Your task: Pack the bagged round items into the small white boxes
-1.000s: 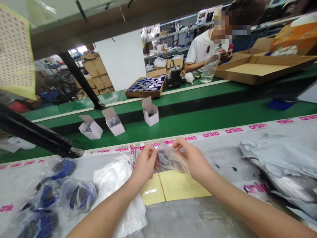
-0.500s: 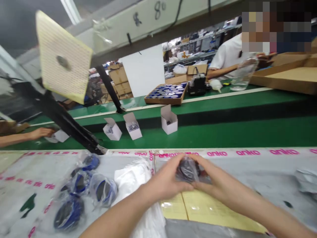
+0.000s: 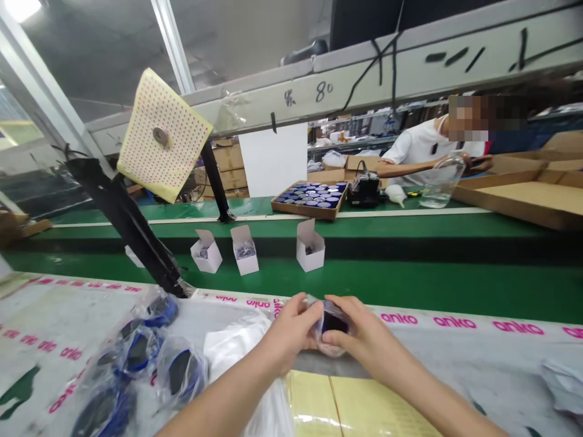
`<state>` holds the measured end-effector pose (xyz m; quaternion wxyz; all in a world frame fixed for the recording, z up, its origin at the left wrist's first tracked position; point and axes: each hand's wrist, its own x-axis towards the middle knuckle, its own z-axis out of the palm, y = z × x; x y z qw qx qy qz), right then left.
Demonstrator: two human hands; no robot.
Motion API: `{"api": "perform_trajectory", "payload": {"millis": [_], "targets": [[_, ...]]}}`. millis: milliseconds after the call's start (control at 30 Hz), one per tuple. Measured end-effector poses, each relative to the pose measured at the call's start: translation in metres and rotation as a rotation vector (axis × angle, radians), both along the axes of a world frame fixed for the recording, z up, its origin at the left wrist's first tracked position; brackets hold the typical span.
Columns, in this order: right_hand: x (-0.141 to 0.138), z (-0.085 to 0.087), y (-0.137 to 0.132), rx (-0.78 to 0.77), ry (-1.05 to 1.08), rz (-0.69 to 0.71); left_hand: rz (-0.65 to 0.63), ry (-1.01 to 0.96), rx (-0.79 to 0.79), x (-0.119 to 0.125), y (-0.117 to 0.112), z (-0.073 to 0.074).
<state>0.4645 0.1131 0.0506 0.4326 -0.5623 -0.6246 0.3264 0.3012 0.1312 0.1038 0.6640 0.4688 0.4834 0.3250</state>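
Between my two hands is a dark, blue-edged round object (image 3: 334,325) in a clear plastic bag. My left hand (image 3: 291,331) pinches the bag on its left side. My right hand (image 3: 359,328) wraps its right side, the thumb lying across the dark face. Just below lie yellow label sheets (image 3: 314,400). A pile of thin white bags (image 3: 234,340) is left of my hands, partly covered by my left forearm. Farther left, several similar blue round objects lie bagged in a loose group, one (image 3: 180,370) nearest the white pile.
Small open white boxes stand on the green conveyor, one (image 3: 310,250) ahead of my hands. A cardboard tray (image 3: 314,210) of blue discs sits behind. A slanted black post (image 3: 127,224) rises at left. Across the belt, a person in a white shirt (image 3: 410,149) works beside a cardboard box (image 3: 514,203).
The bagged object has turned in my hands, showing its dark face and blue edge. My view has tilted up and levelled. Another person's hand at the far left is gone from sight.
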Motion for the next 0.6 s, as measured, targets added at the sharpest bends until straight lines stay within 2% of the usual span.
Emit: {"api": "perform_trajectory", "payload": {"millis": [67,133,200,267,367,433,533,600], "targets": [[0.003,0.011,0.003,-0.104,-0.057,0.061,0.013,0.042,0.045,-0.005,0.000,-0.003],[0.007,0.025,0.005,-0.163,-0.113,0.155,-0.046,0.070,0.098,-0.009,0.002,-0.010],[0.008,0.038,0.004,-0.169,-0.153,0.265,-0.085,0.089,0.145,-0.012,0.006,-0.015],[0.001,0.044,0.004,-0.171,-0.232,0.338,-0.088,0.113,0.192,-0.014,0.008,-0.015],[-0.018,0.043,0.007,-0.180,-0.529,0.311,-0.041,0.054,0.273,-0.018,0.006,-0.004],[-0.025,0.040,0.015,-0.147,-0.702,0.280,0.055,-0.064,0.399,-0.018,0.003,0.003],[-0.006,0.044,0.039,-0.065,-0.678,0.298,0.157,-0.145,0.625,-0.012,0.000,-0.001],[0.017,0.053,0.064,0.057,-0.622,0.203,0.132,-0.073,0.697,-0.007,-0.001,-0.014]]}}
